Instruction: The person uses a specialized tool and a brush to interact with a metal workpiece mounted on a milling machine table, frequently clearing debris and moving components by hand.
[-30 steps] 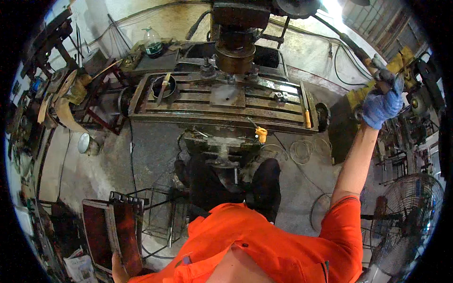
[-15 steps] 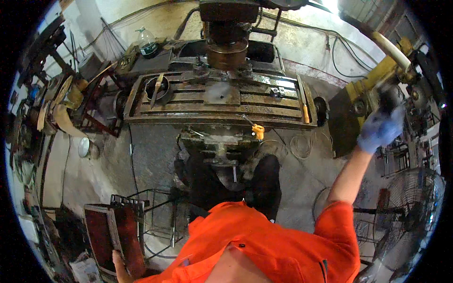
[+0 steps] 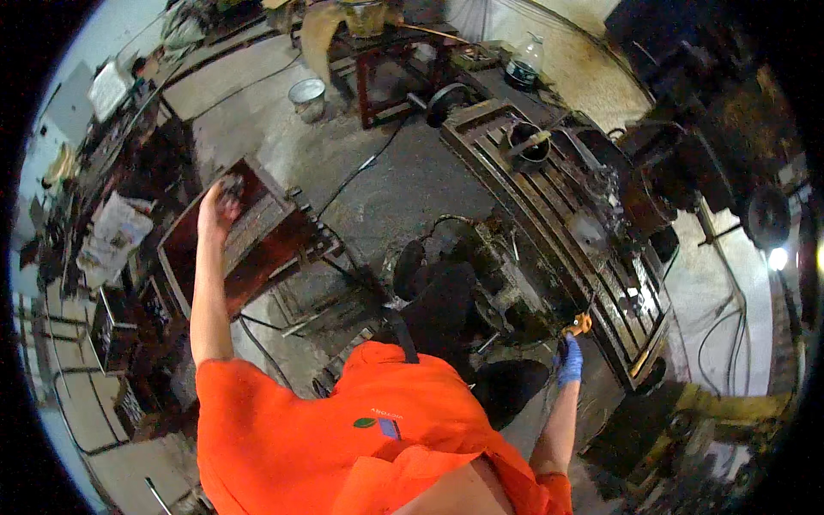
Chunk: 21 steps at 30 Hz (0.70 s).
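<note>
- Near ten o'clock: the person's left hand [image 3: 218, 211] at the red-brown box [image 3: 259, 237], finger closure unclear.
- Four o'clock: gloved right hand [image 3: 569, 365] at an orange tool [image 3: 580, 324]; whether fingers grip cannot be told.

Left hand [image 3: 215, 213] is blurred at the tray [image 3: 260, 233]; I can't make out the dark lump [image 3: 230, 190] at its fingers, or whether it's gripped. Right glove [image 3: 570, 365]: fingers mostly hidden, can't confirm contact with the orange-yellow handle [image 3: 581, 324]. Pot [image 3: 534, 154] contents too dark to read. Milling head [image 3: 648, 184] lost in shadow. Shirt [image 3: 326, 438] cut by lower edge.
</note>
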Available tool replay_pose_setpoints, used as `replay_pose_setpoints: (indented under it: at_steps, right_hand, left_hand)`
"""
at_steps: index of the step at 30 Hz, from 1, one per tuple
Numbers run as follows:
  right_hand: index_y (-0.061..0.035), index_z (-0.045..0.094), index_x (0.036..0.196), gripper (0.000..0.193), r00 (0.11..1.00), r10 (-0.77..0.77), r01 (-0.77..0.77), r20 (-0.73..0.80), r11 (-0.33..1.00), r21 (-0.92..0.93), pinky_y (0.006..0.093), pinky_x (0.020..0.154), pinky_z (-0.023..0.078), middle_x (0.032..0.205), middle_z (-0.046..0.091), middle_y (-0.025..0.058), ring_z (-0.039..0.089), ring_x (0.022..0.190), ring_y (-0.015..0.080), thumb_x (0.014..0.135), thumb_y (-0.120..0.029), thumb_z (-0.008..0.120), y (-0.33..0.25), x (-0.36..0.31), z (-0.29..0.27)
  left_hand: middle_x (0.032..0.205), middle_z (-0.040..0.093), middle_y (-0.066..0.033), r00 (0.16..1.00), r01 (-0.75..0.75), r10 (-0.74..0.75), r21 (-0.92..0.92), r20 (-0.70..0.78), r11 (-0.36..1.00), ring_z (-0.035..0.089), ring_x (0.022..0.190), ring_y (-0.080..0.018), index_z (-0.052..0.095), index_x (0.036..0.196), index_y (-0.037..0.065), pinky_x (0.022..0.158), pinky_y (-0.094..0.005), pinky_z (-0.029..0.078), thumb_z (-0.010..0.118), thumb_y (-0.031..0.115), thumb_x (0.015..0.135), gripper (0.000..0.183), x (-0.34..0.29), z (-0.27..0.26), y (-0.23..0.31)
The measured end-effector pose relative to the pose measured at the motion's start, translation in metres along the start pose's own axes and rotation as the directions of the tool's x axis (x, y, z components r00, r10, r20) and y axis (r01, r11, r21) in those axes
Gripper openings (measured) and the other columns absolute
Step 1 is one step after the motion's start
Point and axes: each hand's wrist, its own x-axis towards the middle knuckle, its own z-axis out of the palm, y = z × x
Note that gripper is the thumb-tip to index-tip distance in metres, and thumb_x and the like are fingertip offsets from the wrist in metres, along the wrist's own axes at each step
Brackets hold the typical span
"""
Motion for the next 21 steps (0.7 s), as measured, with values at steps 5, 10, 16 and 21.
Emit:
replay_pose_setpoints:
  at_steps: [5, 10, 16, 21]
  right_hand:
    - [-0.0087, 0.056, 0.082, 0.027, 0.952, -0.255, 0.179, -0.170, 0.913, -0.366, 0.0252, 0.047, 0.036, 0.065, 0.049, -0.0039, 0.045, 0.056, 0.0090, 0.073, -0.031, 0.069, 0.012, 0.027, 0.018]
    - [-0.0032, 0.054, 0.094, 0.029, 0.761, -0.604, 0.547, -0.237, 0.794, -0.264, 0.0248, 0.046, 0.038, 0.065, 0.046, -0.0026, 0.042, 0.051, 0.0086, 0.075, -0.021, 0.068, -0.038, -0.052, 0.037]
    - [-0.0045, 0.054, 0.097, 0.028, 0.770, -0.615, 0.540, -0.169, 0.770, -0.340, 0.0233, 0.047, 0.039, 0.071, 0.049, -0.0012, 0.045, 0.056, 0.0076, 0.075, -0.018, 0.065, -0.144, -0.121, 0.006]
    - [-0.0037, 0.060, 0.084, 0.049, 0.804, -0.551, 0.263, 0.223, -0.006, -0.965, 0.0431, 0.069, 0.047, 0.074, 0.061, 0.0199, 0.060, 0.073, 0.0367, 0.073, -0.051, 0.055, -0.170, -0.134, 0.067]
  left_hand:
    - [0.078, 0.055, -0.0017, 0.943, -0.045, 0.048, -0.019, 0.329, 0.999, 0.047, 0.061, -0.0121, 0.052, 0.096, 0.009, 0.054, -0.0261, 0.040, 0.055, 0.022, 0.082, 0.020, -0.010, 0.082, 0.000]
    - [0.090, 0.057, -0.0067, 0.963, -0.046, 0.048, -0.013, 0.266, 0.999, 0.055, 0.070, -0.0161, 0.047, 0.112, 0.004, 0.061, -0.0308, 0.046, 0.059, 0.015, 0.082, 0.035, -0.025, 0.170, -0.017]
    - [0.094, 0.058, -0.0040, 0.864, 0.067, -0.018, -0.080, 0.504, 0.995, 0.056, 0.079, -0.0156, 0.049, 0.102, 0.007, 0.066, -0.0298, 0.045, 0.056, 0.014, 0.085, 0.020, 0.004, 0.192, -0.069]
    - [0.079, 0.056, -0.0019, 0.783, 0.135, -0.151, 0.071, 0.604, 0.988, 0.055, 0.072, -0.0136, 0.051, 0.094, 0.008, 0.059, -0.0273, 0.043, 0.056, 0.016, 0.084, 0.014, -0.015, 0.226, -0.111]
